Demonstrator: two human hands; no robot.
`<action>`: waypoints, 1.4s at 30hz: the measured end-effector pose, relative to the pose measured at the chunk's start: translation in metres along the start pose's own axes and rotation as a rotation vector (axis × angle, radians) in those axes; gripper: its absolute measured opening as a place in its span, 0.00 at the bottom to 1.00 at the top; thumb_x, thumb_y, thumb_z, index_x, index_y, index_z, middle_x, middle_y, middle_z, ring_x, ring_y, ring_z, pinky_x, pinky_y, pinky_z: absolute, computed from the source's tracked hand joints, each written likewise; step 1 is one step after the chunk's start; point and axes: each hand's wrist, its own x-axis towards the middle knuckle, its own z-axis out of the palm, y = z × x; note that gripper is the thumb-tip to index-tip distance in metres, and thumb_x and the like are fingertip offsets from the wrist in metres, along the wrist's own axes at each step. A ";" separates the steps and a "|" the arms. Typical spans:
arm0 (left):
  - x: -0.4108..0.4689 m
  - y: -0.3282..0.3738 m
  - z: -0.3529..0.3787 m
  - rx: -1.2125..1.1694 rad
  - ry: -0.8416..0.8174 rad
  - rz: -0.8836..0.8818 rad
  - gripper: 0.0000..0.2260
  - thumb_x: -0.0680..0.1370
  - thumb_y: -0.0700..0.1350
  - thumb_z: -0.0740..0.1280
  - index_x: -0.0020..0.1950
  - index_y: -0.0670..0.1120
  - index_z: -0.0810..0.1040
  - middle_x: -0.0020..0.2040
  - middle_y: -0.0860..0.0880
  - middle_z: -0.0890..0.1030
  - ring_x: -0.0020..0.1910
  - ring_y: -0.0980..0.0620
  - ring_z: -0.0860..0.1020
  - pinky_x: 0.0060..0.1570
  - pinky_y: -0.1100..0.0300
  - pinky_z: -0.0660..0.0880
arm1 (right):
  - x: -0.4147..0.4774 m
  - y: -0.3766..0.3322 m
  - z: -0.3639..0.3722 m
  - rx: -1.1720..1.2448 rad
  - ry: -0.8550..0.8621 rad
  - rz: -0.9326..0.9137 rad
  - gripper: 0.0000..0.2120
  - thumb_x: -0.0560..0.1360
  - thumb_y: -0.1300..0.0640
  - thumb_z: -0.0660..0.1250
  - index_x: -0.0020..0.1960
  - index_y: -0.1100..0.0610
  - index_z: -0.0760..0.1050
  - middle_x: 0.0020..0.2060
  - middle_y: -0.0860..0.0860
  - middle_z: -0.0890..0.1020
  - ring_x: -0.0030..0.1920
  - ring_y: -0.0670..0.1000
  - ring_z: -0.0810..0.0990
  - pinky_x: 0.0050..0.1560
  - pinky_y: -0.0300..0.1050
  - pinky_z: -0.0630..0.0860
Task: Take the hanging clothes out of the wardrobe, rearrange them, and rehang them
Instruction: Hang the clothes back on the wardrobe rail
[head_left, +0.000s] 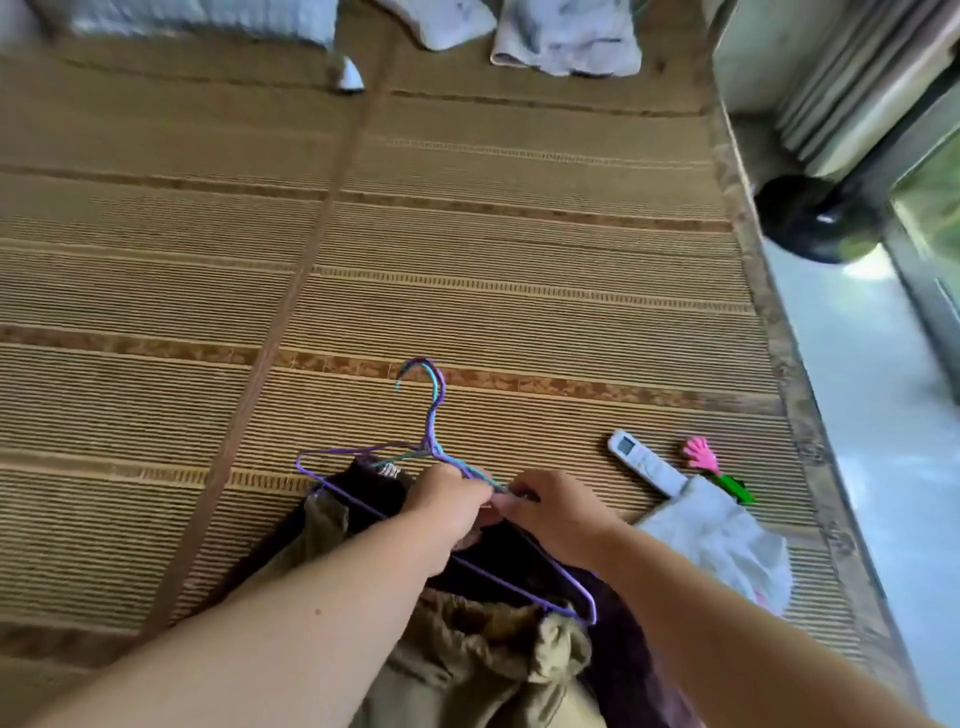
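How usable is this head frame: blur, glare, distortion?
Head view: motion blur smears the pillows and black round object along the top and right; wide-angle bend curves the mat stripes; window glare on the floor at right; left hand, right hand and hangers are reasonably sharp.

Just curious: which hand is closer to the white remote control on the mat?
Right. The right hand, pinching the purple wire hangers, is just left of the white remote control; the left hand is farther left.
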 end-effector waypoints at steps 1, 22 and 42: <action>-0.012 0.003 -0.008 -0.022 -0.020 -0.006 0.04 0.74 0.42 0.67 0.45 0.49 0.80 0.45 0.47 0.85 0.46 0.47 0.83 0.45 0.53 0.79 | -0.008 -0.010 -0.003 -0.010 0.010 -0.022 0.10 0.75 0.42 0.64 0.41 0.48 0.74 0.34 0.45 0.77 0.37 0.48 0.75 0.33 0.39 0.67; -0.351 0.095 -0.274 -0.526 0.439 0.452 0.03 0.76 0.39 0.66 0.46 0.46 0.78 0.39 0.50 0.85 0.37 0.57 0.83 0.40 0.62 0.75 | -0.174 -0.383 -0.071 -0.183 0.066 -0.815 0.08 0.75 0.46 0.65 0.39 0.47 0.73 0.33 0.43 0.77 0.35 0.42 0.73 0.32 0.30 0.66; -0.488 -0.103 -0.634 -0.260 0.847 0.443 0.10 0.74 0.54 0.68 0.37 0.50 0.78 0.34 0.55 0.81 0.29 0.57 0.78 0.24 0.70 0.69 | -0.275 -0.689 0.216 -0.168 -0.183 -1.099 0.08 0.67 0.55 0.73 0.34 0.52 0.73 0.24 0.45 0.76 0.25 0.39 0.70 0.30 0.33 0.67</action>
